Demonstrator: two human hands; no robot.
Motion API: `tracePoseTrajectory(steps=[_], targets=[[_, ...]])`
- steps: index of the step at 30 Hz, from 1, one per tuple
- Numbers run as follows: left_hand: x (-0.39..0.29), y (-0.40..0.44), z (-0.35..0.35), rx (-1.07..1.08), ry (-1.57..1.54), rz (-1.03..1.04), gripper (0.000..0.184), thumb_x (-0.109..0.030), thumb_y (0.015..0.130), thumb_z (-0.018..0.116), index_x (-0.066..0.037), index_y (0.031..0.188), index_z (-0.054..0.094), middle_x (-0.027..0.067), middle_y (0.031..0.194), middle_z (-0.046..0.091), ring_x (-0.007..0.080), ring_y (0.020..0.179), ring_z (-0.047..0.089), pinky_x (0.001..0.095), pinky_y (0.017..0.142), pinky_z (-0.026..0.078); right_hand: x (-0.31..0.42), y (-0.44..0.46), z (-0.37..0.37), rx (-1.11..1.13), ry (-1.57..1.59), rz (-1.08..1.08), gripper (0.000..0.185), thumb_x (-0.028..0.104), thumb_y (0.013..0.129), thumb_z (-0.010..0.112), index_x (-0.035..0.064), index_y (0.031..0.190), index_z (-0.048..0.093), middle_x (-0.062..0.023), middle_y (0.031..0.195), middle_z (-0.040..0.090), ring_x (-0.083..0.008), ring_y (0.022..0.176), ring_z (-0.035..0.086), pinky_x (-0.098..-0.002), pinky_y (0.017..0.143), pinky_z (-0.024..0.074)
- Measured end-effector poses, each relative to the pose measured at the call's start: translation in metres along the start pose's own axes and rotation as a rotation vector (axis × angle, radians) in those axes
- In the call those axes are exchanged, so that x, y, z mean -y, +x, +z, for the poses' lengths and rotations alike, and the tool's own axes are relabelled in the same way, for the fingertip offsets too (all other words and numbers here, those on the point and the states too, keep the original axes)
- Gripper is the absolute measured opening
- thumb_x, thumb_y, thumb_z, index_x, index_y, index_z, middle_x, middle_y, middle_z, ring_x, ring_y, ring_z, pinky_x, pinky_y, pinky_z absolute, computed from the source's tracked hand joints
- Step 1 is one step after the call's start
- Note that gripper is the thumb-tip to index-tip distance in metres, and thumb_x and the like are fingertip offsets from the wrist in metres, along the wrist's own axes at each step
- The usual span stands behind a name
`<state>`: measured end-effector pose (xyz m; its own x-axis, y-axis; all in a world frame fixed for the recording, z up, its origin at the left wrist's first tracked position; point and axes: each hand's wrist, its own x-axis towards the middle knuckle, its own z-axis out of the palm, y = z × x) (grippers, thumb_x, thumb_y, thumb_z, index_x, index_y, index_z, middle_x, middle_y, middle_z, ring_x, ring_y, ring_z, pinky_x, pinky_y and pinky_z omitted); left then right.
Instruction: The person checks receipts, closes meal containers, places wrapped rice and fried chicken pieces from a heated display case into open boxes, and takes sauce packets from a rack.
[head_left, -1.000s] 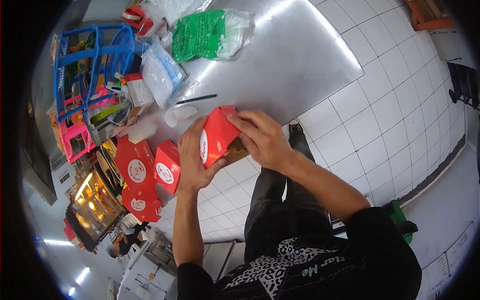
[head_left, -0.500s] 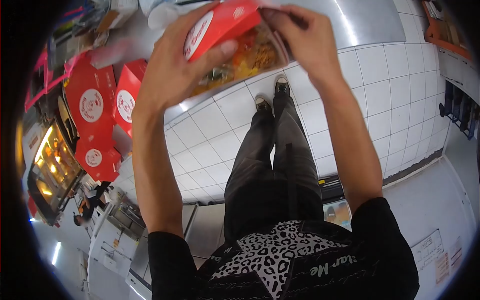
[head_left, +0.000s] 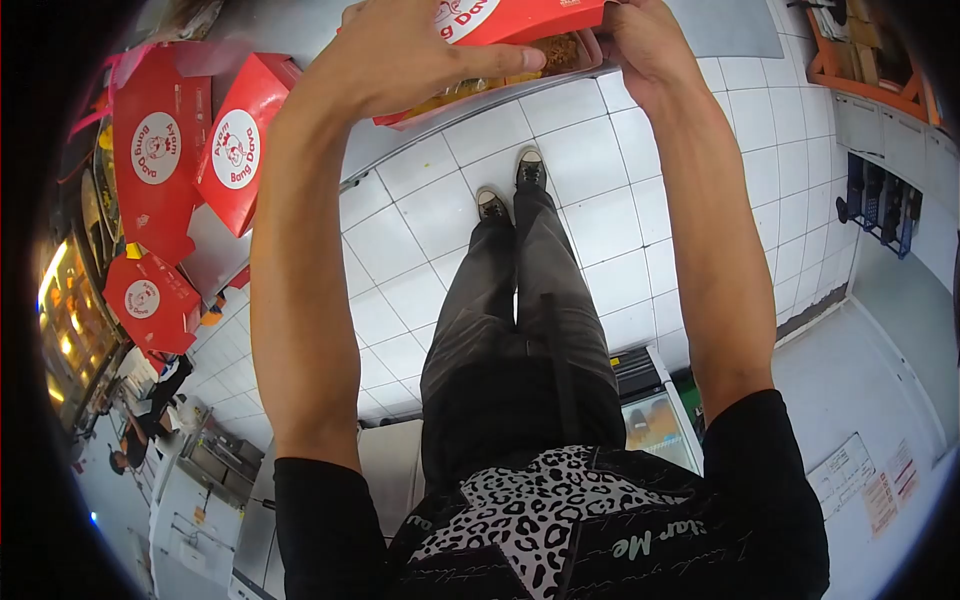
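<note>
A red food box [head_left: 530,18] with a round white logo is at the top edge of the view, partly cut off. Its near side is open and shows food [head_left: 560,55], brown and yellow pieces. My left hand [head_left: 400,60] grips the box's left part, thumb stretched along the opening. At the right end my right hand [head_left: 640,50] pinches the box's corner, its fingers partly hidden. Beside my left forearm stands a closed red box [head_left: 236,140] with the same kind of logo.
More red boxes [head_left: 155,150] lie at the left, by a lit display case [head_left: 70,310]. A metal table [head_left: 740,30] shows at the top right. An orange rack [head_left: 880,70] stands far right. A person [head_left: 140,435] is at the lower left, in the distance.
The view has tilted down, so my hands and the red box sit higher in it. The box's food opening came into sight and now shows less than half a second ago. Both hands keep hold.
</note>
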<state>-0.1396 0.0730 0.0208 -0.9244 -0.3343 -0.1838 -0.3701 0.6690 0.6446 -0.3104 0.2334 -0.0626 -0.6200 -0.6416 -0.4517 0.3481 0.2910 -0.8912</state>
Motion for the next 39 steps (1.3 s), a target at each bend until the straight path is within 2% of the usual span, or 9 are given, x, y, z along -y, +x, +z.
tracePoseTrajectory(steps=[7, 8, 11, 12, 18, 21, 24, 27, 39], targets=[[0.005, 0.000, 0.012, -0.058, 0.161, 0.004, 0.103, -0.056, 0.071, 0.086, 0.001, 0.148, 0.049, 0.0273, 0.144, 0.055, 0.0429, 0.135, 0.052, 0.0466, 0.115, 0.039, 0.034, -0.040, -0.013, -0.064, 0.118, -0.238, 0.043, 0.017, 0.100, 0.059, -0.0044, 0.137, 0.055, -0.0172, 0.123, 0.063, -0.0265, 0.105, 0.065, -0.0371, 0.097, 0.0531], [0.007, -0.001, 0.018, -0.080, 0.176, 0.034, 0.102, -0.056, 0.070, 0.087, -0.001, 0.148, 0.049, 0.0262, 0.144, 0.055, 0.0423, 0.135, 0.051, 0.0479, 0.115, 0.038, 0.038, -0.023, -0.020, 0.054, 0.214, -0.083, 0.044, 0.023, 0.100, 0.063, -0.0055, 0.133, 0.059, -0.0174, 0.120, 0.066, -0.0275, 0.107, 0.065, -0.0381, 0.096, 0.0521], [0.014, -0.003, 0.030, -0.158, 0.221, 0.125, 0.102, -0.055, 0.068, 0.088, -0.005, 0.148, 0.049, 0.0231, 0.144, 0.055, 0.0400, 0.136, 0.050, 0.0516, 0.115, 0.035, 0.042, -0.014, 0.005, 0.239, -0.317, -0.121, 0.050, 0.030, 0.098, 0.068, -0.0072, 0.131, 0.061, -0.0182, 0.121, 0.067, -0.0267, 0.112, 0.063, -0.0375, 0.098, 0.0498], [0.012, -0.005, 0.035, -0.188, 0.234, 0.148, 0.102, -0.055, 0.067, 0.088, -0.006, 0.148, 0.049, 0.0220, 0.144, 0.055, 0.0390, 0.136, 0.049, 0.0527, 0.114, 0.033, 0.039, -0.020, 0.010, 0.066, -0.413, -0.184, 0.052, 0.032, 0.095, 0.070, -0.0106, 0.125, 0.065, -0.0167, 0.109, 0.072, -0.0235, 0.103, 0.066, -0.0348, 0.092, 0.0506], [0.010, -0.016, 0.046, -0.274, 0.333, 0.131, 0.104, -0.055, 0.066, 0.089, -0.010, 0.150, 0.047, 0.0179, 0.143, 0.054, 0.0359, 0.137, 0.047, 0.0549, 0.113, 0.031, 0.045, -0.018, 0.007, 0.192, -0.661, -0.183, 0.040, 0.026, 0.093, 0.067, -0.0108, 0.108, 0.069, -0.0113, 0.082, 0.072, -0.0190, 0.077, 0.067, -0.0323, 0.072, 0.0523], [0.020, -0.021, 0.057, -0.376, 0.364, 0.192, 0.101, -0.048, 0.066, 0.091, -0.010, 0.150, 0.048, 0.0173, 0.141, 0.055, 0.0363, 0.134, 0.048, 0.0534, 0.111, 0.033, 0.048, -0.036, 0.017, 0.093, -0.615, -0.173, 0.042, 0.026, 0.092, 0.069, -0.0095, 0.115, 0.066, -0.0125, 0.084, 0.072, -0.0185, 0.075, 0.067, -0.0314, 0.070, 0.0524], [0.021, -0.019, 0.059, -0.381, 0.344, 0.157, 0.102, -0.054, 0.067, 0.088, -0.014, 0.152, 0.049, 0.0133, 0.145, 0.054, 0.0320, 0.139, 0.047, 0.0547, 0.115, 0.030, 0.037, -0.035, 0.015, 0.023, -0.559, -0.162, 0.051, 0.030, 0.089, 0.081, -0.0099, 0.119, 0.069, -0.0137, 0.105, 0.074, -0.0177, 0.101, 0.067, -0.0302, 0.090, 0.0514], [0.022, -0.017, 0.061, -0.382, 0.282, 0.130, 0.110, -0.062, 0.059, 0.090, -0.021, 0.153, 0.048, 0.0092, 0.146, 0.054, 0.0287, 0.141, 0.046, 0.0584, 0.117, 0.026, 0.033, -0.025, 0.006, 0.004, -0.527, -0.205, 0.058, 0.034, 0.085, 0.083, -0.0143, 0.114, 0.069, -0.0209, 0.098, 0.075, -0.0234, 0.090, 0.072, -0.0342, 0.081, 0.0557], [0.019, -0.023, 0.051, -0.295, 0.212, 0.179, 0.112, -0.063, 0.064, 0.089, -0.014, 0.154, 0.044, 0.0164, 0.149, 0.051, 0.0333, 0.141, 0.045, 0.0567, 0.115, 0.029, 0.016, -0.035, 0.025, -0.017, -0.662, -0.120, 0.046, 0.031, 0.104, 0.061, -0.0070, 0.129, 0.068, -0.0120, 0.090, 0.070, -0.0149, 0.077, 0.065, -0.0315, 0.077, 0.0518]])
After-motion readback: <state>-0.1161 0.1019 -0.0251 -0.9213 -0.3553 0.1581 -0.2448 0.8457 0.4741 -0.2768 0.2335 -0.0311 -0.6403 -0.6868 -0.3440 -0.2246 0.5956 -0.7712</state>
